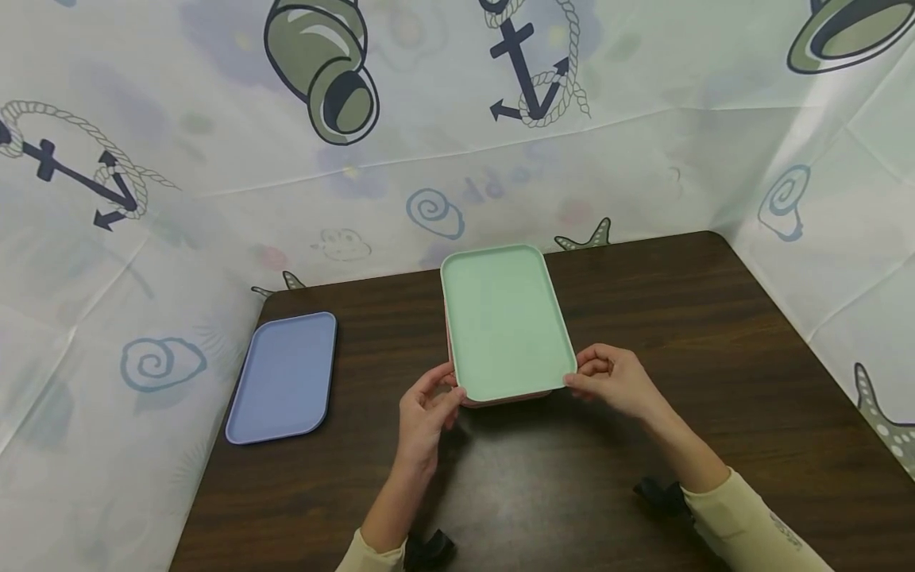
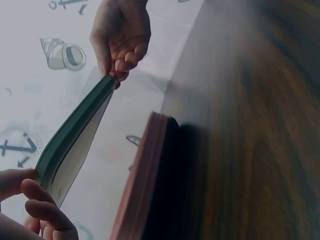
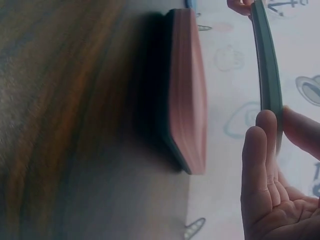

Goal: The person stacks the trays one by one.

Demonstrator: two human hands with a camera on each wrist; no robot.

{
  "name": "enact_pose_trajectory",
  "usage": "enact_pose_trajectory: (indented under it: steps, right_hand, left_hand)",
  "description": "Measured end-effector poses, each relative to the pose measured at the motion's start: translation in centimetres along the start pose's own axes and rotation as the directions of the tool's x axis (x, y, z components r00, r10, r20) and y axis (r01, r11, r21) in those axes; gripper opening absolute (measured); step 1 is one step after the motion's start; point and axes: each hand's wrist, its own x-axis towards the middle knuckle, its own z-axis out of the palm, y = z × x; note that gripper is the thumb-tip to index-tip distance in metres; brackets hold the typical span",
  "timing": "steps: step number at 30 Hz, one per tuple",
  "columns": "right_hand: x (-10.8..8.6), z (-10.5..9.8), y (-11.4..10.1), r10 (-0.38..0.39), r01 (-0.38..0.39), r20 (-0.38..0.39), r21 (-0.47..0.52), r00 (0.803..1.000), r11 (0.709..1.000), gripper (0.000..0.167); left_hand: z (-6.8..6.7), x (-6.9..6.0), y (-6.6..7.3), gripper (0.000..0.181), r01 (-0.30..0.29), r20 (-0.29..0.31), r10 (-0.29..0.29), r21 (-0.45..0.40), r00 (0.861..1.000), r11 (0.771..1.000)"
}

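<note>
A light green rectangular tray [image 1: 507, 326] is held level by both hands at its two near corners. My left hand [image 1: 425, 417] pinches the left corner between thumb and fingers, and my right hand [image 1: 618, 380] pinches the right one. Both wrist views show the green tray raised, with a gap between it and a pink tray [image 2: 142, 175] below. Beneath the pink tray [image 3: 187, 95] shows a dark green or black layer on the table; its kind is hard to tell. From the head view, the green tray hides most of this stack.
To the left, a blue tray [image 1: 286, 377] lies on the dark wooden table [image 1: 715, 342]. A white printed cloth [image 1: 457, 159] stands round the table's far and side edges. Dark straps [image 1: 429, 550] sit at both wrists.
</note>
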Motion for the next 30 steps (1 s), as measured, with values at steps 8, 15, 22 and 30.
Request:
enact_pose_trajectory:
  steps: [8, 15, 22, 30]
  right_hand:
    - [0.8, 1.1, 1.5, 0.05, -0.05, -0.001, 0.025, 0.999, 0.998, 0.034]
    - [1.5, 1.8, 2.7, 0.076, -0.075, -0.026, 0.028, 0.997, 0.997, 0.032]
    - [2.0, 2.2, 3.3, 0.091, -0.091, -0.028, 0.03, 0.995, 0.995, 0.03]
    - [2.4, 2.4, 3.5, 0.087, -0.086, -0.035, 0.023, 0.996, 0.996, 0.03]
  left_hand:
    - [-1.3, 0.9, -0.8, 0.041, 0.086, -0.044, -0.083, 0.071, 0.996, 0.994]
    - [-1.9, 1.6, -1.2, 0.039, 0.126, -0.074, -0.117, 0.137, 0.99, 0.983]
    - [-2.4, 2.1, -2.1, 0.039, 0.134, -0.082, -0.12, 0.207, 0.989, 0.969]
    - [-2.5, 2.5, -2.4, 0.04, 0.151, -0.089, -0.133, 0.236, 0.987, 0.96]
